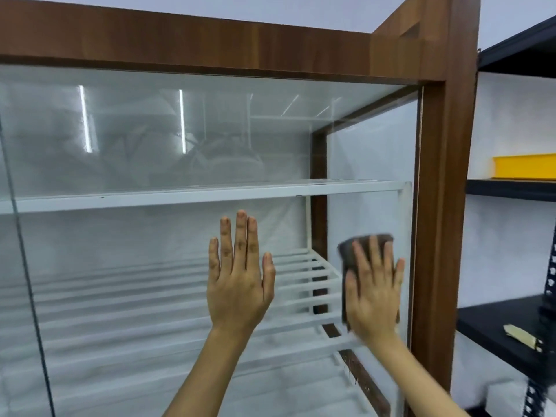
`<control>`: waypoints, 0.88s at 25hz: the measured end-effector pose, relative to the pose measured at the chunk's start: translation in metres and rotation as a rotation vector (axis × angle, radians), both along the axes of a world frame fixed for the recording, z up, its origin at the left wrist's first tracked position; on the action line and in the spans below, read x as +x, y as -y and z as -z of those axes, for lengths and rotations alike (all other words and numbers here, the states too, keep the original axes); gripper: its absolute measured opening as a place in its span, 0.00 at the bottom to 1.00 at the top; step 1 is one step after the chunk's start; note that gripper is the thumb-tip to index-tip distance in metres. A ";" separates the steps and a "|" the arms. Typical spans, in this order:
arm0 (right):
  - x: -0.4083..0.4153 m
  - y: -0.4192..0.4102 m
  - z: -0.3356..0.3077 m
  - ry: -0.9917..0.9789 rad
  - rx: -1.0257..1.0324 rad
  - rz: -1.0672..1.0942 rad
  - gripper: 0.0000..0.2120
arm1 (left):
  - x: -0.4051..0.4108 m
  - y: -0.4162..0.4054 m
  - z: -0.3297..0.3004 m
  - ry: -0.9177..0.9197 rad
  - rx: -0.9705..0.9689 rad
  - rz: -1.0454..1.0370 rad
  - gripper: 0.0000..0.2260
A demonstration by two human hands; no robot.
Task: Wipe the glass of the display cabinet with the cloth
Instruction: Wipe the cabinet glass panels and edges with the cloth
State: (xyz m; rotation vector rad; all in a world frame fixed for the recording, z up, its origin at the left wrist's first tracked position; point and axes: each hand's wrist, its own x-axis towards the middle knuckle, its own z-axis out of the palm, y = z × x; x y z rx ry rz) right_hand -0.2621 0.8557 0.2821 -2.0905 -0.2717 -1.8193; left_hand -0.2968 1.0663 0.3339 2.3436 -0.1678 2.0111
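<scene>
Mid-wipe, judging by blur at cloth edges. Right hand (373, 293) at 4 o'clock of view, flat, fingers spread, pressing dark cloth (350, 251) against glass (150, 236) just beside wooden frame post (436, 236). Left hand (239, 284) at 6 o'clock, open palm flat toward pane, holding nothing (likely bracing). Behind glass: white wire shelves (180, 194), bare. Farther, at 3 o'clock: black rack (511, 188) with yellow bin (525, 167). Next move probably needs firm strokes away from post, toward unwiped upper pane.
</scene>
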 end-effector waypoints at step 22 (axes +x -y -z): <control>-0.003 0.001 0.029 -0.007 0.012 -0.063 0.25 | 0.009 0.058 0.056 -0.020 0.095 0.008 0.25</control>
